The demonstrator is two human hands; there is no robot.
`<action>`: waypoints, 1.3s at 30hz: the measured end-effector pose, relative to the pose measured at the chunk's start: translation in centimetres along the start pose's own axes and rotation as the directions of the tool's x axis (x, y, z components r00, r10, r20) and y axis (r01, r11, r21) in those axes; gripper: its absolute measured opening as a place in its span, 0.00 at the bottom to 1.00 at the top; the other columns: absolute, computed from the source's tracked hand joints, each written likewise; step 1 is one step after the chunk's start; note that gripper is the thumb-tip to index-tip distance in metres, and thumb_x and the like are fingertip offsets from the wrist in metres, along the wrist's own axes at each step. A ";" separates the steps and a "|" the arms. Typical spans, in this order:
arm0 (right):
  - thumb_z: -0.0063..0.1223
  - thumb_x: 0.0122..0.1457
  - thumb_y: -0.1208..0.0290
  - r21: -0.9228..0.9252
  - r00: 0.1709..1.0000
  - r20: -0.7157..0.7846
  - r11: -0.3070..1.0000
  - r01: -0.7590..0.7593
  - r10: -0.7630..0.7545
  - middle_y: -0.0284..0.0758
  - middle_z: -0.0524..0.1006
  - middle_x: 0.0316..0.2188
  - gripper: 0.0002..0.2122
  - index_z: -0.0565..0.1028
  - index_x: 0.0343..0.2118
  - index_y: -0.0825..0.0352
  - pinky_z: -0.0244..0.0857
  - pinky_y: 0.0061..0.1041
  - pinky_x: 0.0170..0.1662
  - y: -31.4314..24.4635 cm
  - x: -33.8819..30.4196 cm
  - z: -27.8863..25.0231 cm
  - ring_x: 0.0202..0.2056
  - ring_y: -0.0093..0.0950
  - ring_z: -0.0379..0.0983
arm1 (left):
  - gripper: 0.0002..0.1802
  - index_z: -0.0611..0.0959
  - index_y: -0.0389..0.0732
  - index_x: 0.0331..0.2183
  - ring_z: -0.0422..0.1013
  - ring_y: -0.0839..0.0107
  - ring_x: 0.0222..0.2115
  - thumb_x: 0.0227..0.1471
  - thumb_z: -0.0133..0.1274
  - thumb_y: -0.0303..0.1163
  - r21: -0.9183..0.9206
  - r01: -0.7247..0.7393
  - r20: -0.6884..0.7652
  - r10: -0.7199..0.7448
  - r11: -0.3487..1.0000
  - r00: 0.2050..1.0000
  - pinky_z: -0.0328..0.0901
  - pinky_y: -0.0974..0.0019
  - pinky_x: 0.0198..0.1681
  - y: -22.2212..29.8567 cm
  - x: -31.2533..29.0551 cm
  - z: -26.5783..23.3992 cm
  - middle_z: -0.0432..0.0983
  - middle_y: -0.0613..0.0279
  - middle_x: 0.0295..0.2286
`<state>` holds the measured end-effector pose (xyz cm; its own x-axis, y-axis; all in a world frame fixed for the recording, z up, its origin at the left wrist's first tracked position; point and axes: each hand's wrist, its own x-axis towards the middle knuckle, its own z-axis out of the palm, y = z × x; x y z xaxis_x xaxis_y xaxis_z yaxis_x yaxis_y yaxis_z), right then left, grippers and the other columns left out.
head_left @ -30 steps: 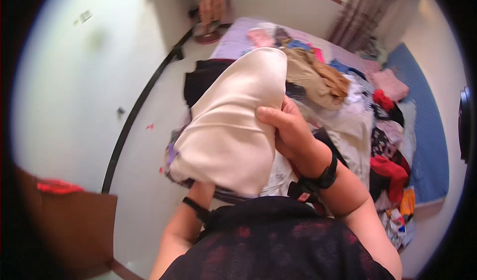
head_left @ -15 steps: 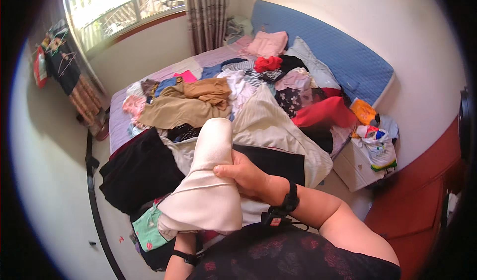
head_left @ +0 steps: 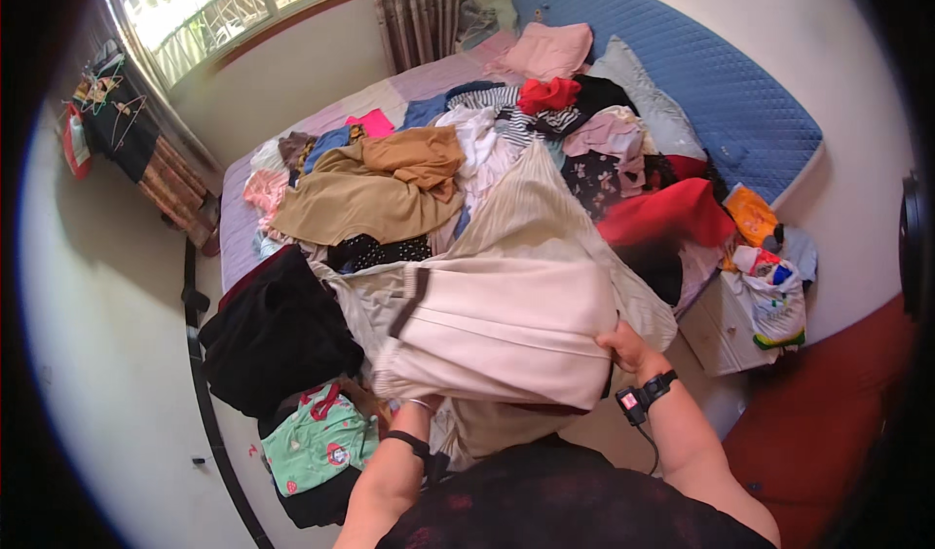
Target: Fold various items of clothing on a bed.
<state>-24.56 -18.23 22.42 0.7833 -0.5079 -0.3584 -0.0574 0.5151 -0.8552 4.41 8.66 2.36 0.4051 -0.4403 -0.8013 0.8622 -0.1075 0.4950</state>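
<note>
A folded cream garment (head_left: 506, 325) with a gathered ribbed edge and a dark brown border at its left end is spread between my hands, over the near side of the bed. My right hand (head_left: 631, 346) is closed on its right edge, thumb on top. My left hand (head_left: 419, 408) holds it from below at the near left corner; the cloth hides those fingers. Beneath and beyond lies a cream pleated cloth (head_left: 541, 208). To the left are a black garment (head_left: 278, 340) and a folded mint-green printed garment (head_left: 317, 442).
Many clothes cover the bed (head_left: 243, 198), among them tan trousers (head_left: 360, 208) and a red garment (head_left: 672, 218). A blue headboard (head_left: 682, 72) stands against the wall. At the right, a plastic bag (head_left: 774, 301) sits on a white cabinet (head_left: 721, 330). Clothes hang left (head_left: 146, 150).
The cream garment has turned from upright and bunched to spread out flat and sideways. My right hand has moved right to its edge; my left hand has come into view below it.
</note>
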 end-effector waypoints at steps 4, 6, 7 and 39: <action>0.48 0.46 0.77 -0.173 0.820 -0.448 0.866 -0.470 0.355 0.30 0.71 0.38 0.23 0.65 0.49 0.61 0.65 0.28 0.39 8.1 1.5 -8.2 0.35 0.24 0.68 | 0.22 0.69 0.49 0.49 0.65 0.58 0.44 0.54 0.41 0.47 0.093 0.395 -0.258 -0.361 0.914 0.896 0.59 0.50 0.47 -6.4 0.4 -2.8 0.68 0.58 0.43; 0.49 0.46 0.76 -0.122 0.844 -0.380 0.883 -0.453 0.380 0.30 0.70 0.38 0.23 0.64 0.49 0.61 0.64 0.28 0.39 10.8 1.7 -10.4 0.35 0.24 0.67 | 0.25 0.68 0.50 0.50 0.64 0.58 0.45 0.55 0.37 0.51 0.077 0.206 0.011 -0.208 0.975 0.978 0.59 0.49 0.47 -7.3 -0.5 -3.1 0.66 0.59 0.47; 0.49 0.47 0.75 -0.087 0.836 -0.403 0.894 -0.440 0.373 0.30 0.70 0.38 0.23 0.63 0.50 0.60 0.63 0.29 0.39 11.7 1.8 -11.0 0.34 0.24 0.65 | 0.26 0.68 0.48 0.50 0.61 0.58 0.49 0.55 0.35 0.51 -0.104 0.145 -0.020 -0.148 0.984 0.989 0.58 0.49 0.48 -6.9 -0.7 -3.0 0.64 0.58 0.50; 0.55 0.44 0.80 -0.325 0.935 -0.329 0.945 0.017 -0.130 0.32 0.71 0.43 0.26 0.65 0.50 0.67 0.60 0.22 0.49 6.3 1.5 -9.6 0.42 0.23 0.68 | 0.22 0.73 0.38 0.41 0.67 0.77 0.32 0.39 0.54 0.21 0.365 -0.620 0.564 0.364 0.695 0.741 0.63 0.72 0.35 10.8 -2.3 5.9 0.73 0.68 0.32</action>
<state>-29.62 -22.38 12.91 0.5367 -0.7689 -0.3475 -0.2426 0.2539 -0.9363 11.02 3.30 11.52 0.4424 -0.8684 -0.2237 0.2367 -0.1275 0.9632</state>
